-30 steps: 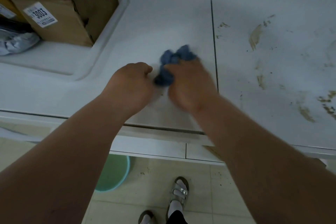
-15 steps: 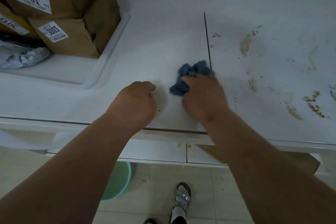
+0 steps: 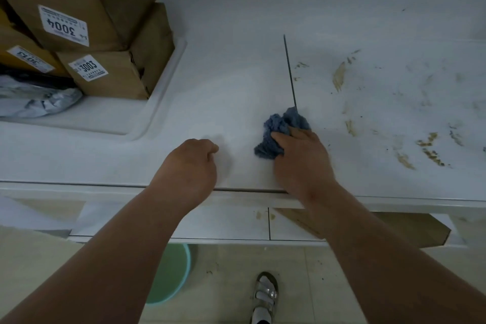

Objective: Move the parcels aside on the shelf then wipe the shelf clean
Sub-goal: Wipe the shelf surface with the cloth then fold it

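Observation:
My right hand (image 3: 302, 158) grips a crumpled blue cloth (image 3: 278, 131) and presses it on the white shelf (image 3: 231, 81), just left of a dark seam. My left hand (image 3: 192, 166) rests as a loose fist on the shelf near its front edge, holding nothing. Brown cardboard parcels (image 3: 105, 42) with white number labels are stacked at the far left, with a grey plastic mailer bag (image 3: 34, 100) beside them. Brown dirt smears (image 3: 426, 147) cover the shelf to the right of the seam.
The parcels stand in a shallow recessed panel (image 3: 157, 102) of the shelf. Below the front edge lies a lower shelf with a cardboard piece (image 3: 410, 229). A green bucket (image 3: 171, 273) and a sandalled foot (image 3: 265, 297) are on the tiled floor.
The right hand with the cloth has shifted right and toward the front edge, close to the seam. The left fist stays near the edge. The view has tilted so more parcels show.

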`<action>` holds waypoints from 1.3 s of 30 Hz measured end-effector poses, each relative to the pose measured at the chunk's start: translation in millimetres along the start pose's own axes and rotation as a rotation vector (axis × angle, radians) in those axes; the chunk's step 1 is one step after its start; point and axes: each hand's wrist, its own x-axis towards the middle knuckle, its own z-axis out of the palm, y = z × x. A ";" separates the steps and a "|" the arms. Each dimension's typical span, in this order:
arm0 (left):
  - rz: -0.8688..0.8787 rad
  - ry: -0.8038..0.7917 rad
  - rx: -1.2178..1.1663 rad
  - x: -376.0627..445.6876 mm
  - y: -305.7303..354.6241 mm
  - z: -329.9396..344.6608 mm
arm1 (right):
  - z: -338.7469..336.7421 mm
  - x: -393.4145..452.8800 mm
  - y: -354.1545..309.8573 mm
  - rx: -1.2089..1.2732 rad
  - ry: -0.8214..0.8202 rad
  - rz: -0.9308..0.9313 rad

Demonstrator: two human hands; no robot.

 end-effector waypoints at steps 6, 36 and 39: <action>-0.021 0.015 -0.055 -0.8 1.9 2.7 | 35.9 -39.8 -65.8 0.106 -0.039 -0.268; 0.017 -0.033 0.022 -31.6 16.2 18.4 | -32.8 -88.9 9.8 0.030 -0.039 -0.012; 0.007 -0.043 0.017 -34.1 23.0 15.3 | -61.7 -79.2 11.4 -0.028 -0.283 0.097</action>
